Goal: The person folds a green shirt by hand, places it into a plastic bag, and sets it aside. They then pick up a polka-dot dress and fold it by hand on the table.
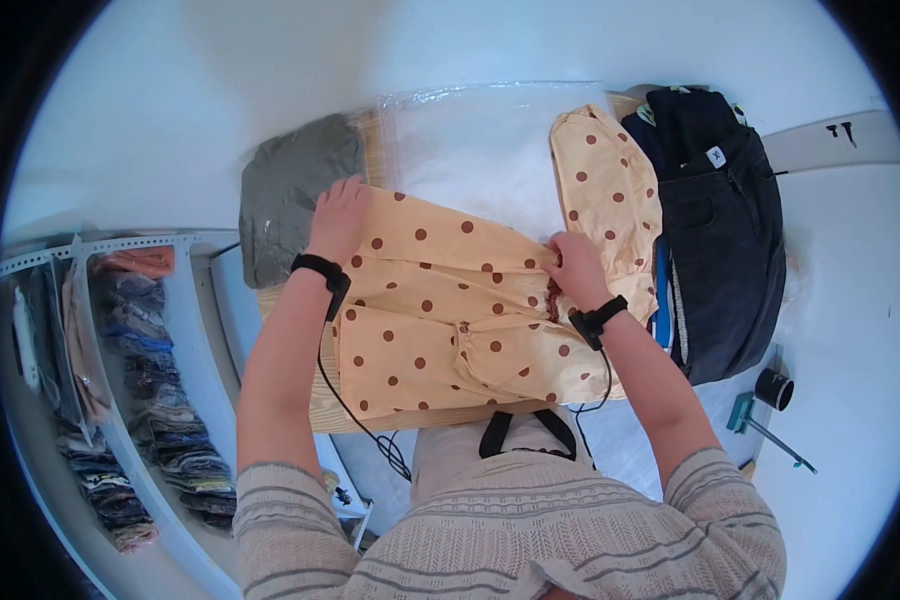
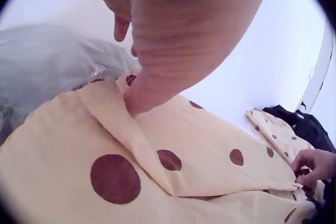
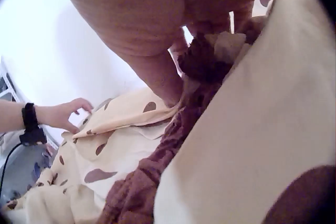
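Note:
A cream dress [image 1: 410, 330] with brown polka dots lies spread with several folds, one long puffed sleeve [image 1: 590, 155] reaching to the far side. My left hand [image 1: 338, 222] rests at the far left corner of its skirt. In the left wrist view the thumb [image 2: 149, 95] presses into a fold of cloth, the other fingers apart from it. At the waist, my right hand [image 1: 578, 268] pinches the cloth beside a gathered brown trim [image 3: 152, 171]. The right fingertips are partly hidden behind the bunched fabric in the right wrist view.
A grey plastic-wrapped package [image 1: 300, 190] lies on the left, with a clear plastic bag [image 1: 470, 140] behind the dress. Dark folded trousers [image 1: 725, 250] are stacked on the right. Shelves of bagged clothes [image 1: 160, 380] stand left. Cords hang from both wrist straps.

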`<state>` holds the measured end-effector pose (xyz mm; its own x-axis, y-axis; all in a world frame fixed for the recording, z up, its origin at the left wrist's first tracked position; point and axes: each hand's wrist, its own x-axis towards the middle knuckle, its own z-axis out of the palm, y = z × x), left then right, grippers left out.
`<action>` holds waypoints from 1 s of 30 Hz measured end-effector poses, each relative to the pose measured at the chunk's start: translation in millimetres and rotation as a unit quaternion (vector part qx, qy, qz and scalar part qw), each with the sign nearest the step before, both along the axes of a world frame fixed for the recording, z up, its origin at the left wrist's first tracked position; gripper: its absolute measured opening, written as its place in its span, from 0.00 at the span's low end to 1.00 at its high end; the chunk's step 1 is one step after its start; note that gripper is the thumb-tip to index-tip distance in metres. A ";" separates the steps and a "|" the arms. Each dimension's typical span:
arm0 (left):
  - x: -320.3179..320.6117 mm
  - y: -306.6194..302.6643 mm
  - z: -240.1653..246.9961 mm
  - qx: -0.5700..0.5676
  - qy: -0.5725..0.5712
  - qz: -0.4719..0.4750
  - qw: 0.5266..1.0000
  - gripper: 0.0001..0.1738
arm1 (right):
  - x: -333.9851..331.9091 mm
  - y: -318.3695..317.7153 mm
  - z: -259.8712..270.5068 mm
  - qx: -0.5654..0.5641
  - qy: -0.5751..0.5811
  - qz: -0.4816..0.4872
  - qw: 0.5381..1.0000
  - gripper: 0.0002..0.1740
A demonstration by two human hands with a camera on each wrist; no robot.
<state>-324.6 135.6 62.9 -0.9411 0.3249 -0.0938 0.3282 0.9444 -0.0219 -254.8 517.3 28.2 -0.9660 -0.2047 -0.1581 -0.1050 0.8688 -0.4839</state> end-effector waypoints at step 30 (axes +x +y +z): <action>118.6 -22.8 56.1 0.140 0.006 -0.177 0.974 0.10 | 64.4 6.4 33.2 0.079 0.189 0.249 0.947 0.10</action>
<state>-206.0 112.8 119.1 -0.7657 0.6408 0.0555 0.6360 0.7414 0.2141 -190.4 523.7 61.4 -0.7498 -0.6520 0.1129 -0.6600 0.7245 -0.1990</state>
